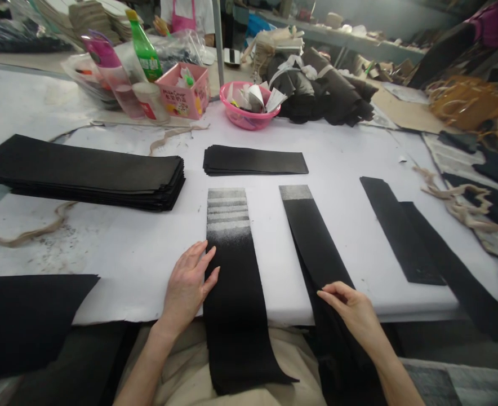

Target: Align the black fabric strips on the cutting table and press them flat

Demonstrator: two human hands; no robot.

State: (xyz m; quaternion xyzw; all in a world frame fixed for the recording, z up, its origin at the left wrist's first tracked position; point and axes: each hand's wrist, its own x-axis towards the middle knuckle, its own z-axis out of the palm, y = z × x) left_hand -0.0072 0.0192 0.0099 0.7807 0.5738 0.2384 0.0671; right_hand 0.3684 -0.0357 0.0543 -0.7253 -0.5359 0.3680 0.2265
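Observation:
In the head view, a fanned set of long black strips (236, 287) runs over the table's front edge, its far ends staggered into pale bands. My left hand (186, 282) lies along the set's left edge with fingers apart. Right of it is another long black strip (320, 237) with a pale grey far end. My right hand (352, 310) pinches this strip's left edge between thumb and finger, lifting it slightly. Beneath it shows more black material, and its near part hangs over the edge. The strips' exact material I cannot tell.
A tall stack of black strips (84, 169) lies left, a smaller stack (255, 160) behind the fanned set. More strips (396, 231) lie right. A pink basin (249, 115), pink box (185, 93) and green bottle (145, 51) stand behind. A person (190, 17) is across the table.

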